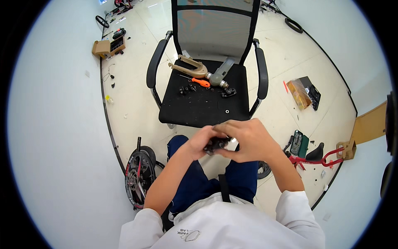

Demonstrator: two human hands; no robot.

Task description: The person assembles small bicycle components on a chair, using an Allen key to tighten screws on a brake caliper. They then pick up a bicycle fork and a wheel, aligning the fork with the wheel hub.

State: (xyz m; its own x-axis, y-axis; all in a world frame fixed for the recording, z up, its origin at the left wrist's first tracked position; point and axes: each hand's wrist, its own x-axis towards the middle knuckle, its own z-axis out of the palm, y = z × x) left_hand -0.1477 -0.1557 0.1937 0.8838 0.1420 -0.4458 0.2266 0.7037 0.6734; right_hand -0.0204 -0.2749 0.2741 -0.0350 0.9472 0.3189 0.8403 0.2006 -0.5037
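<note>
Over my lap, my left hand (200,142) and my right hand (248,139) are closed together around a small black mechanical part (216,145). Fingers cover much of it, so its exact kind cannot be made out. Just beyond my hands is the black seat (199,110) of an office chair. On it lie a beige fork (195,68), a grey tubular piece (221,75) with metal rings, and an orange-handled screwdriver (201,82). Several small black parts (188,89), a black clamp-like piece (228,93) and a small washer (227,111) rest there too.
A spoked wheel (139,176) stands by the left wall. On the right are a red bike frame (302,160), a black saddle (315,152), a green case (304,144) and a plastic-wrapped package (299,94). An open cardboard box (101,48) sits far left. Chair armrests (156,63) flank the seat.
</note>
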